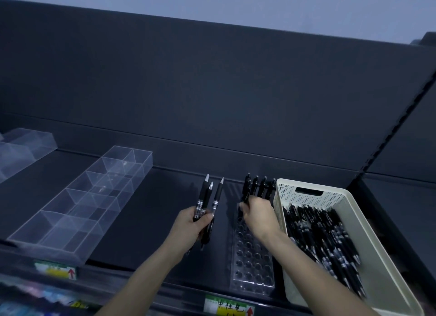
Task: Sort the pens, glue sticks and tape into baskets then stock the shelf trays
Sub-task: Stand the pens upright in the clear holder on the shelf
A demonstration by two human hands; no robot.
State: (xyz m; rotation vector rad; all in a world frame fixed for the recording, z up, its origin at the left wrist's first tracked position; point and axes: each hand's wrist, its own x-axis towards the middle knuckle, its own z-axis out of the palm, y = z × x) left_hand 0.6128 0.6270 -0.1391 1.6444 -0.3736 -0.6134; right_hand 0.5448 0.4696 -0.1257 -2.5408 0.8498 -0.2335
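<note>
Here, in the head view, the left hand (188, 226) is clamped around a bundle of pens (208, 193), silver tips pointing up, just to the left of the pen rack (253, 266). The right hand (259, 217) is at the far end of the rack, with its fingers closed in a pinch on the leftmost of the standing pens (258, 187), which fill the last row. The cream basket (335, 197), with many loose pens (323, 240) inside, stands just beside the rack on its right. A clear divided tray (94, 193) lies well to the left of the rack on the dark shelf (153, 209).

I think the risk is at the small round holes. A pen that enters tilted can miss its hole or knock its neighbours, because the row is tight. The bundle can also slip, since smooth barrels slide on each other. The rack is transparent hard plastic and hard to see against the shelf. The basket wall is perforated, and the pens have black grips that look like rubber.
</note>
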